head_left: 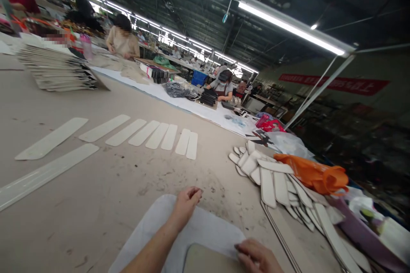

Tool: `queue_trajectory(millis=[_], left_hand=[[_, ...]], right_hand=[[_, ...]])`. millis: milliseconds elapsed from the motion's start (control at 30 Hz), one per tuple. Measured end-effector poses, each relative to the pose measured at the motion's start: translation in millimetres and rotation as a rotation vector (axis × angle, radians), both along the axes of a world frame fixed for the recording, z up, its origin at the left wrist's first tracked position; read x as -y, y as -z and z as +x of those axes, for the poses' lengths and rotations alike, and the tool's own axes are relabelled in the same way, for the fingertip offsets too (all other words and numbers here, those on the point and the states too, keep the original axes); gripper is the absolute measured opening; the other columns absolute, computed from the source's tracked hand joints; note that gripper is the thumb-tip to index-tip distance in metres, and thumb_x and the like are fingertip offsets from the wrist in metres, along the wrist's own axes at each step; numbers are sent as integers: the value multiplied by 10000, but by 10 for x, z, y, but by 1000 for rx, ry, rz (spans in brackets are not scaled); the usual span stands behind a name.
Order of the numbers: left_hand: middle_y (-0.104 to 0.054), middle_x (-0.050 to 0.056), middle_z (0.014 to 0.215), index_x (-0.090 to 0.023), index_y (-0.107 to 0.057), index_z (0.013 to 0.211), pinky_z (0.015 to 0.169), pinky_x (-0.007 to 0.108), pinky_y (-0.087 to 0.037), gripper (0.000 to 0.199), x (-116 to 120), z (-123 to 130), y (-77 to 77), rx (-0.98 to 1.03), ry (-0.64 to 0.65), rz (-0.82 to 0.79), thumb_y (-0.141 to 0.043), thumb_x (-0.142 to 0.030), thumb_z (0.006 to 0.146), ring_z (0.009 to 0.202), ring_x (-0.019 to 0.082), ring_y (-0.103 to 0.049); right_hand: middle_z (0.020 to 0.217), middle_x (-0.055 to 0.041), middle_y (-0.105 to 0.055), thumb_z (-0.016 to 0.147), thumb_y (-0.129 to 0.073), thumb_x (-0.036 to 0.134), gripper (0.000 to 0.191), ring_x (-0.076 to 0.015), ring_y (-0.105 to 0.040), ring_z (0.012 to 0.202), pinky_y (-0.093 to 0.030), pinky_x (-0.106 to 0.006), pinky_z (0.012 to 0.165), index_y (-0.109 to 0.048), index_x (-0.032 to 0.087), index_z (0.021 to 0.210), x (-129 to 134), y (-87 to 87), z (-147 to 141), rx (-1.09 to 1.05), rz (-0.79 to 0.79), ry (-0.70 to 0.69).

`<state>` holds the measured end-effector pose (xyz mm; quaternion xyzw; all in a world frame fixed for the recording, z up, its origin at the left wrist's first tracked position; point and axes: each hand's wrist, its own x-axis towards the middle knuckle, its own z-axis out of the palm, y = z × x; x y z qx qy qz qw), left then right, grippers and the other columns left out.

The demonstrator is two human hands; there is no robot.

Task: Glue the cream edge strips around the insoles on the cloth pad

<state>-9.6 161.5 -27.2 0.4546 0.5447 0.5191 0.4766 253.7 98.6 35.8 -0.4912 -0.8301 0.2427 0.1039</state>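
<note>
In front of me lies a white, cloth-like sheet [150,226] with rounded corners. On its near part rests a beige panel [208,260] with a dark edge, cut off by the bottom of the view. My left hand [185,207] is over the far edge of the sheet, fingers curled and pressed together; whatever is between them is too small to make out. At the right edges of sheet and panel is my right hand [258,256], its fingers loosely bent, thumb and forefinger slightly apart, with nothing visible in them.
Several white strips [137,132] lie in a row on the table. A heap of dark-edged white pieces [275,179] sits at right, beside an orange bag [317,175] and a purple basin [361,234]. A stack of panels [60,68] stands far left. Other people work beyond.
</note>
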Motion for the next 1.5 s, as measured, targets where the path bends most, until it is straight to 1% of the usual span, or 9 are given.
queue_trajectory(millis=[100,200,333,500,900,1067,1200,1333,1500], left_hand=[[-611,32,669,-142,-630,736,606,245,-409,252,6,-9,27,-84,20,17,-487,-349,750,651,148,-542],[-628,36,715,-163,-646,737,662,266,-396,211,42,2,-2,-164,52,44,-493,-308,751,708,164,-548],[-622,43,747,-177,-648,735,692,280,-378,177,117,19,-70,-379,137,102,-481,-233,754,740,174,-548],[-607,50,771,-175,-625,751,654,263,-383,207,145,32,-90,-627,227,97,-429,-218,800,729,166,-555],[-607,57,820,-184,-625,780,664,273,-391,177,75,76,-106,-601,241,-24,-467,-262,793,770,181,-553],[-614,65,788,-182,-631,736,654,287,-405,163,46,115,-77,-438,185,-3,-480,-233,771,743,183,-559],[-622,83,848,-144,-611,883,623,299,-452,194,-53,114,-59,6,92,-195,-497,-235,754,718,183,-589],[-536,164,1139,-116,-477,1098,634,285,-509,390,-148,33,-93,607,-162,-376,-536,-330,778,823,185,-616],[-551,178,1129,-123,-498,1012,692,321,-527,357,-165,-30,-105,841,-308,-297,-631,-301,733,839,196,-626]], right_hand=[[991,-85,-639,830,-475,339,268,-184,-597,904,-482,-278,797,-634,215,1008,-287,68,-345,28,243,-30],[934,-74,-633,871,-412,270,229,-160,-582,872,-462,-269,779,-603,197,973,-721,38,-719,29,392,-36],[860,-44,-623,882,-392,214,183,-143,-562,824,-432,-236,738,-568,189,927,-1323,14,-1353,253,514,-21],[833,-49,-612,883,-378,175,159,-166,-532,833,-402,-236,686,-535,199,899,-1862,164,-1947,441,538,-73],[852,-94,-618,833,-376,62,197,-181,-535,834,-396,-251,676,-517,175,911,-2407,494,-2273,516,464,-158],[815,-92,-622,816,-400,86,166,-178,-553,808,-396,-254,687,-523,166,895,-2408,418,-2218,423,462,-77],[774,-49,-609,837,-374,182,151,-145,-568,708,-416,-245,646,-491,167,932,-2191,183,-1925,212,452,109],[718,18,-559,772,-511,265,84,-102,-534,617,-437,-221,584,-469,207,815,-1664,-154,-1458,-490,260,247],[764,23,-542,721,-617,236,126,-91,-518,611,-453,-224,539,-518,210,793,-858,-434,-864,-875,57,359]])
